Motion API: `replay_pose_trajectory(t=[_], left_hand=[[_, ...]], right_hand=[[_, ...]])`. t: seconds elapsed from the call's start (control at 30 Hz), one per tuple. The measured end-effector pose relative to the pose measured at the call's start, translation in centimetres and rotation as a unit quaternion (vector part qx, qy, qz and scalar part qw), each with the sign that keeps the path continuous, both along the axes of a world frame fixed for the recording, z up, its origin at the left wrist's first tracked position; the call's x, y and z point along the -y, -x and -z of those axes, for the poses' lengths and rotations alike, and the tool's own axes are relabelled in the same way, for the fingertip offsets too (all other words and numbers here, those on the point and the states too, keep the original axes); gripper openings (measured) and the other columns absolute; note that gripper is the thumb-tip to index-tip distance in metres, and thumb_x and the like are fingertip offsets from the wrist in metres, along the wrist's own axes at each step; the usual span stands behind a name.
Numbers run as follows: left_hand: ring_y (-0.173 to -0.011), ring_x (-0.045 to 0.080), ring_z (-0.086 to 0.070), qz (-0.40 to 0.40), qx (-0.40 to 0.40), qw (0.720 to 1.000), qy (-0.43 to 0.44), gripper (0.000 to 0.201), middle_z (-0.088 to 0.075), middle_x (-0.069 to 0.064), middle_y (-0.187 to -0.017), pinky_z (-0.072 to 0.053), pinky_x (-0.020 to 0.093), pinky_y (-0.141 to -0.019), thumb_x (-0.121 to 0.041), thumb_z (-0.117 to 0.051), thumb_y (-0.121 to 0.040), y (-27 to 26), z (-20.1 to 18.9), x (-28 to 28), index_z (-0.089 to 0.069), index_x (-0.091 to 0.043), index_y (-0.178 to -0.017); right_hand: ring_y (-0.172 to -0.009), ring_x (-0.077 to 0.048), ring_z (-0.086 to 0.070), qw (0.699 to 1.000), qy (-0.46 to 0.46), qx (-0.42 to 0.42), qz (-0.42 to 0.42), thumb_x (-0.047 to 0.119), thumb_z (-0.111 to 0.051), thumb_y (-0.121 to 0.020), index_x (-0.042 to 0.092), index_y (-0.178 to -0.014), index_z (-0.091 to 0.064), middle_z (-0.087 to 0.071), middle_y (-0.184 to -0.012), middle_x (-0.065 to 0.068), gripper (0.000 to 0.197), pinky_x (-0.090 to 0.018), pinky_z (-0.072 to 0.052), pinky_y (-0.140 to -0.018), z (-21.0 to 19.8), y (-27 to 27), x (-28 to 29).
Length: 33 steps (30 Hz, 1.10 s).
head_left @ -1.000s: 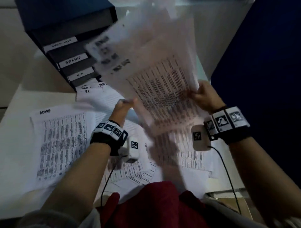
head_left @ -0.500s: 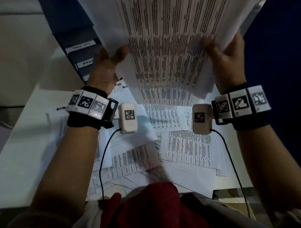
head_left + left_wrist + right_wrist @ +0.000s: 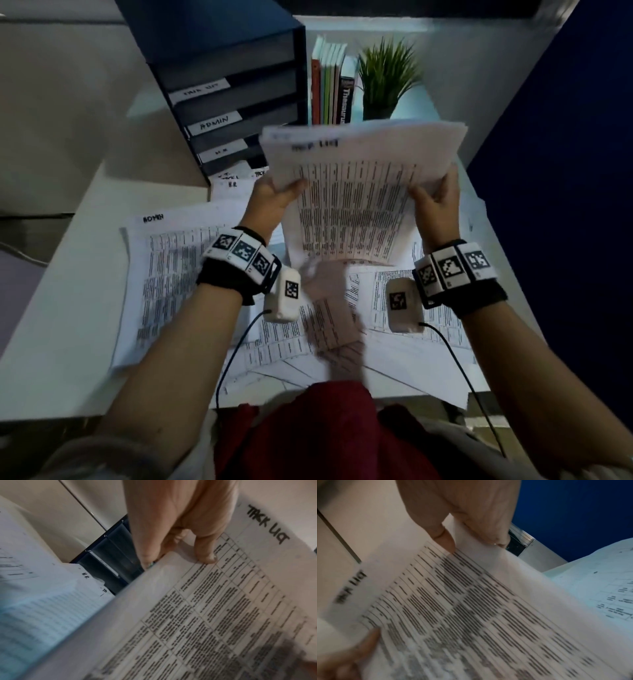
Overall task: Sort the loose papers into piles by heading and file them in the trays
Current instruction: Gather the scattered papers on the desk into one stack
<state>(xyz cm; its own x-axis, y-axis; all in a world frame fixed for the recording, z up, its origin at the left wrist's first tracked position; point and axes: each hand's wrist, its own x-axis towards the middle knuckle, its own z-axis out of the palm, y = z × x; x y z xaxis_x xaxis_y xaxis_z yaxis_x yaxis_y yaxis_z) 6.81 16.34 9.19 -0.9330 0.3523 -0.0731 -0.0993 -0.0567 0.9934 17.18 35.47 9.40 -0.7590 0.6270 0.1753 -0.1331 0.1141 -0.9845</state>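
I hold a sheaf of printed papers point(image 3: 359, 192) headed "TASK LIST" above the desk, tilted toward me. My left hand point(image 3: 274, 200) grips its left edge, thumb on top point(image 3: 205, 553). My right hand point(image 3: 436, 202) pinches the right edge, thumb on the print point(image 3: 444, 539). The same sheaf fills the left wrist view point(image 3: 214, 615) and the right wrist view point(image 3: 471, 608). A dark stack of trays point(image 3: 236, 92) with labels, one reading "ADMIN" point(image 3: 214, 122), stands at the back left. Loose papers point(image 3: 404, 308) cover the desk below; an "ADMIN" sheet point(image 3: 161, 284) lies at the left.
Upright books point(image 3: 330, 89) and a small potted plant point(image 3: 385, 78) stand right of the trays. A blue partition point(image 3: 565, 171) borders the desk on the right. Sheets marked "H.R." point(image 3: 233, 185) lie in front of the trays. A red garment point(image 3: 325, 431) is at my lap.
The sheaf, held high and close to the camera half a second ago, has come down and away, level with the trays. Both hands kept their hold on its edges.
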Motion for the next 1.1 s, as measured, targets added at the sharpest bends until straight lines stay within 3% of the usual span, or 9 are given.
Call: replay_pose_trajectory(t=[0.2,0.4,0.47,0.57,0.67,0.73,0.83,1.03,1.1], left_hand=[[-0.096,0.01,-0.06,-0.148,-0.058,0.987,0.015,0.021,-0.062,-0.002,-0.106,-0.048,0.02,-0.086,-0.012,-0.063,-0.086,2.9,-2.7,3.4,-0.056,-0.014,-0.106],[-0.122,0.02,-0.044,-0.312,-0.037,0.941,0.128,0.047,-0.044,0.01,-0.136,-0.038,0.012,-0.084,-0.008,-0.05,-0.092,7.7,-2.2,11.5,-0.037,0.002,-0.136],[-0.129,0.027,-0.039,-0.311,0.011,0.93,0.198,0.051,-0.038,0.014,-0.143,-0.034,0.023,-0.098,-0.014,-0.049,-0.093,9.0,-0.4,14.9,-0.034,0.001,-0.139],[-0.091,0.031,-0.054,-0.297,0.051,0.913,0.274,0.033,-0.056,0.02,-0.103,-0.038,0.03,-0.077,-0.016,-0.05,-0.083,9.0,2.1,18.6,-0.054,0.002,-0.109],[-0.109,0.034,-0.052,-0.29,0.089,0.883,0.358,0.038,-0.052,0.02,-0.127,-0.041,0.036,-0.085,-0.009,-0.04,-0.093,8.5,5.2,21.5,-0.046,0.0,-0.129],[-0.109,0.037,-0.049,-0.265,0.103,0.873,0.396,0.041,-0.044,0.023,-0.137,-0.038,0.037,-0.085,-0.006,-0.036,-0.095,8.2,6.7,22.8,-0.039,0.0,-0.135],[-0.115,0.04,-0.046,-0.198,0.126,0.855,0.463,0.037,-0.043,0.025,-0.136,-0.036,0.035,-0.087,-0.004,-0.033,-0.096,7.8,8.1,23.7,-0.041,0.005,-0.131],[-0.11,0.037,-0.049,-0.118,0.196,0.821,0.524,0.033,-0.047,0.026,-0.129,-0.039,0.038,-0.096,-0.019,-0.042,-0.09,7.7,9.7,24.0,-0.05,0.008,-0.107],[-0.128,0.038,-0.034,-0.112,0.189,0.808,0.547,0.045,-0.032,0.026,-0.141,-0.03,0.041,-0.106,-0.018,-0.041,-0.093,7.6,9.2,23.1,-0.037,0.007,-0.131]], right_hand=[[-0.058,0.011,-0.043,0.996,-0.032,0.082,-0.025,-0.015,-0.042,-0.082,0.021,-0.073,-0.027,-0.036,-0.073,0.005,0.041,-0.006,-0.036,-0.054,1.3,1.8,4.4],[-0.059,-0.008,-0.033,0.953,-0.137,0.219,-0.157,-0.008,-0.046,-0.075,0.023,-0.065,-0.026,-0.035,-0.067,0.003,0.038,-0.012,-0.031,-0.049,3.5,3.9,11.7],[-0.067,-0.017,-0.041,0.913,-0.192,0.284,-0.221,-0.001,-0.051,-0.075,0.022,-0.062,-0.029,-0.044,-0.072,-0.005,0.034,-0.024,-0.029,-0.057,4.7,4.5,13.4],[-0.079,-0.017,-0.048,0.854,-0.246,0.349,-0.298,0.002,-0.06,-0.079,0.013,-0.067,-0.05,-0.054,-0.081,-0.011,0.019,-0.023,-0.028,-0.059,6.2,4.8,16.0],[-0.079,-0.016,-0.049,0.812,-0.253,0.4,-0.34,0.007,-0.065,-0.08,0.013,-0.062,-0.047,-0.053,-0.077,-0.009,0.027,-0.023,-0.032,-0.05,7.8,4.8,18.4],[-0.081,-0.022,-0.057,0.802,-0.245,0.426,-0.338,0.006,-0.066,-0.079,0.012,-0.069,-0.05,-0.058,-0.084,-0.013,0.02,-0.02,-0.042,-0.048,9.1,5.2,19.9],[-0.096,-0.033,-0.06,0.786,-0.251,0.466,-0.32,0.007,-0.067,-0.076,0.012,-0.093,-0.049,-0.057,-0.11,-0.02,0.026,-0.036,-0.052,-0.074,10.3,5.2,21.3],[-0.093,-0.029,-0.063,0.776,-0.272,0.48,-0.305,0.02,-0.077,-0.07,0.014,-0.085,-0.056,-0.065,-0.103,-0.017,0.027,-0.032,-0.049,-0.073,10.4,6.2,20.4],[-0.1,-0.027,-0.059,0.793,-0.283,0.471,-0.263,0.026,-0.073,-0.076,0.01,-0.094,-0.063,-0.065,-0.106,-0.014,0.027,-0.027,-0.042,-0.075,9.9,7.3,18.4]])
